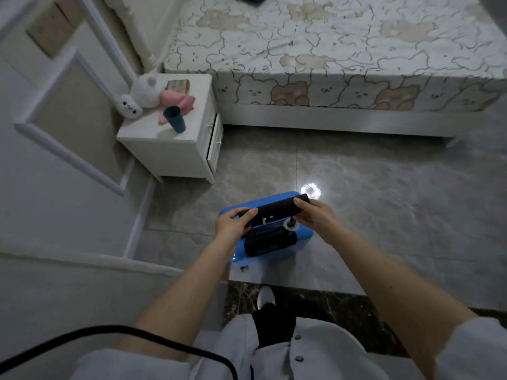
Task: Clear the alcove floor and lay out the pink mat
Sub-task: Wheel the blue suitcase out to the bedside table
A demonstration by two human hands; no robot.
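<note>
A small blue suitcase stands upright on the grey tiled floor just in front of me. Its black pull handle is raised a little above the case. My left hand grips the handle's left end and my right hand grips its right end. Something pink and folded, perhaps cloth, lies on the white bedside table at the left. I cannot tell whether it is the mat.
A bed with a bear-print sheet fills the far side. On the bedside table stand a teal cup, white plush toys and a small box. A white door is at the left. A dark stone threshold lies under my feet.
</note>
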